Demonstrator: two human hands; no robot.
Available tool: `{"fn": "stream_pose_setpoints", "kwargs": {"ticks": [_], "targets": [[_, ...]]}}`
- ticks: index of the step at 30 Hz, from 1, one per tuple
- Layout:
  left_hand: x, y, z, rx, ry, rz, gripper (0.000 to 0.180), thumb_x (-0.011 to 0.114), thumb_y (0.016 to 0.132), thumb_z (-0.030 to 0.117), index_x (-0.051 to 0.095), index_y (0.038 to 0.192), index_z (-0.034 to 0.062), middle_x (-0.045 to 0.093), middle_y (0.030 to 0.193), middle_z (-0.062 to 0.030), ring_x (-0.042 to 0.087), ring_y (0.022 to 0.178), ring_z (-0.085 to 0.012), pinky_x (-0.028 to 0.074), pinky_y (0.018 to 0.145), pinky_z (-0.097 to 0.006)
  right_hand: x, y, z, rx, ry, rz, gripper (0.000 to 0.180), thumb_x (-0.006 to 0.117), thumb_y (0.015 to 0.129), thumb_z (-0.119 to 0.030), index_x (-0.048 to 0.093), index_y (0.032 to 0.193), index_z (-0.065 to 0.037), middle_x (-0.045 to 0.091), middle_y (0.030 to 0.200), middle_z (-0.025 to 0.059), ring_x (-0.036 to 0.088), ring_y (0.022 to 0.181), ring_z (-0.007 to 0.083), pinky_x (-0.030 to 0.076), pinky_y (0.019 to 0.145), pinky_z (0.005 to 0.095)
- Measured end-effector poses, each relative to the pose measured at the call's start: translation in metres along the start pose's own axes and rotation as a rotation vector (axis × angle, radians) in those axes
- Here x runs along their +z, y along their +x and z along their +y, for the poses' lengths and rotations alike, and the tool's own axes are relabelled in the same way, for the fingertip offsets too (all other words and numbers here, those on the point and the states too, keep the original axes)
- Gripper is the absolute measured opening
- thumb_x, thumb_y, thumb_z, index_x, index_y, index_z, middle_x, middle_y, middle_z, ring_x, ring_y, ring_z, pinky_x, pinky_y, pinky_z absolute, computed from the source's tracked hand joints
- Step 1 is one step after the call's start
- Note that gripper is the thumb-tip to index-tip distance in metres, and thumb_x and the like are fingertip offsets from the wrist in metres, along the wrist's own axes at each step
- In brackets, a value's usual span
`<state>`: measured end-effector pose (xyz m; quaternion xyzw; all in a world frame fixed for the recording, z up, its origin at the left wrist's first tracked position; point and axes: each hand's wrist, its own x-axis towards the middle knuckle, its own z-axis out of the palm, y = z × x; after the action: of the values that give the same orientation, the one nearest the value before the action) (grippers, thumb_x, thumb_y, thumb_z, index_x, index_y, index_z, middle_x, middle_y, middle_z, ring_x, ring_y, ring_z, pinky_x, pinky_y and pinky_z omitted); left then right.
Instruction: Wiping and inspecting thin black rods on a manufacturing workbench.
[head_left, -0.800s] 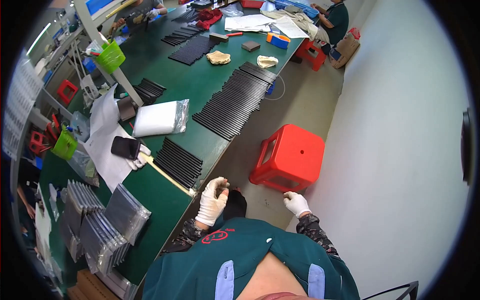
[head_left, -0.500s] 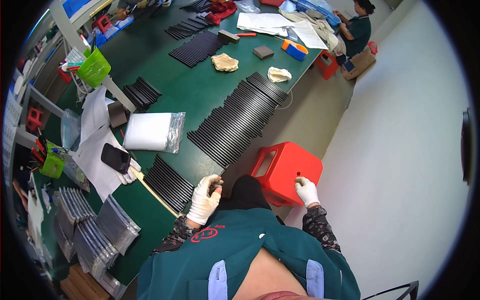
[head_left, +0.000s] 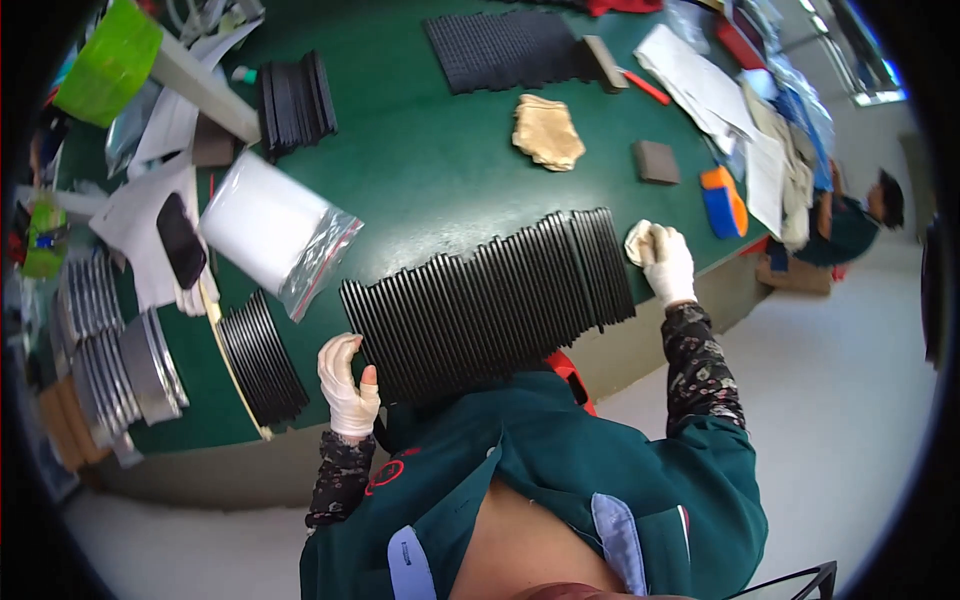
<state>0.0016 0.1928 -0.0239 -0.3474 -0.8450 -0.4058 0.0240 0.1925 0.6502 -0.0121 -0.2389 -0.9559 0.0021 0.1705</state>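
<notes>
Between two and three o'clock on the bench [head_left: 400,190], touching a crumpled cream cloth [head_left: 633,244] with the right hand [head_left: 668,266], clamped or not impossible to tell, and at eight, holding the left hand [head_left: 348,388] spread beside black rods [head_left: 480,305].

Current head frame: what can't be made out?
All in the head view:
Right hand: whether it grips or only touches the pale cloth; the hand itself covers the contact.
Left hand: whether its fingertips touch the black rods; this angle doesn't settle depth.
Red stool: mostly hidden behind the green shirt.
Red cloth: cut off by the top edge.
</notes>
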Motion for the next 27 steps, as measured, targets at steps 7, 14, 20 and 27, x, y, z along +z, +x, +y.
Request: {"fn": "stream_pose_setpoints", "kwargs": {"ticks": [7, 14, 20, 27], "targets": [[0.003, -0.001, 0.018, -0.102, 0.075, -0.037, 0.052, 0.056, 0.088, 0.047, 0.050, 0.112, 0.0006, 0.053, 0.107, -0.0152, 0.051, 0.099, -0.0327, 0.040, 0.089, -0.041, 0.023, 0.000, 0.027, -0.048, 0.076, 0.039, 0.015, 0.060, 0.081, -0.009, 0.056, 0.095, -0.006, 0.055, 0.083, 0.0114, 0.057, 0.077, 0.0323, 0.047, 0.067, 0.0398], [0.002, 0.001, 0.016, -0.048, 0.090, -0.034, 0.061, 0.053, 0.087, 0.054, 0.050, 0.110, -0.0023, 0.054, 0.106, -0.0167, 0.053, 0.100, -0.0309, 0.041, 0.090, -0.038, 0.025, 0.000, 0.030, -0.015, 0.181, 0.096, 0.012, 0.060, 0.082, -0.007, 0.057, 0.093, -0.003, 0.058, 0.082, 0.0134, 0.059, 0.077, 0.0319, 0.048, 0.070, 0.0372], [0.002, -0.003, 0.001, -0.013, -0.076, 0.012, 0.046, 0.060, 0.087, 0.032, 0.051, 0.115, -0.0034, 0.055, 0.114, -0.0139, 0.052, 0.110, -0.0248, 0.037, 0.099, -0.035, 0.032, 0.003, 0.025, -0.125, 0.200, 0.282, 0.014, 0.062, 0.080, -0.008, 0.059, 0.093, -0.006, 0.062, 0.085, 0.0104, 0.060, 0.078, 0.0300, 0.049, 0.071, 0.0370], [0.007, 0.000, -0.016, -0.017, -0.187, 0.072, 0.036, 0.061, 0.088, 0.025, 0.056, 0.114, -0.0003, 0.059, 0.112, -0.0093, 0.055, 0.107, -0.0189, 0.040, 0.096, -0.031, 0.034, 0.009, 0.028, -0.095, 0.383, 0.341, 0.012, 0.065, 0.080, -0.011, 0.062, 0.089, -0.005, 0.062, 0.083, 0.0100, 0.061, 0.078, 0.0277, 0.049, 0.071, 0.0347]]}}
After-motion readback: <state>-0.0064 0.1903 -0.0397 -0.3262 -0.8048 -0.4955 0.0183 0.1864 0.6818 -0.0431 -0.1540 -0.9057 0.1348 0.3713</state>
